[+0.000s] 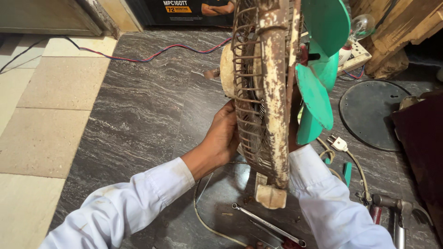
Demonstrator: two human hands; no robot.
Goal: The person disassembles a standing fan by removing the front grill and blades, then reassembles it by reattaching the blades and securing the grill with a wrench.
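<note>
Here, the left hand [224,133] grips the rusty wire guard [251,92] of an old fan held upright above the dark stone floor [147,106], fingers curled against the wires. The right hand is hidden behind the guard; its grip cannot be told. Green blades [318,92] face right. A wrench [267,224] lies below.

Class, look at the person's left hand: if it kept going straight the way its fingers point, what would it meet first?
The left hand already presses against the rusty wire fan guard. Going straight on, it would push into that guard; beyond it probably lie the green fan blades, though depth is unclear.
</note>
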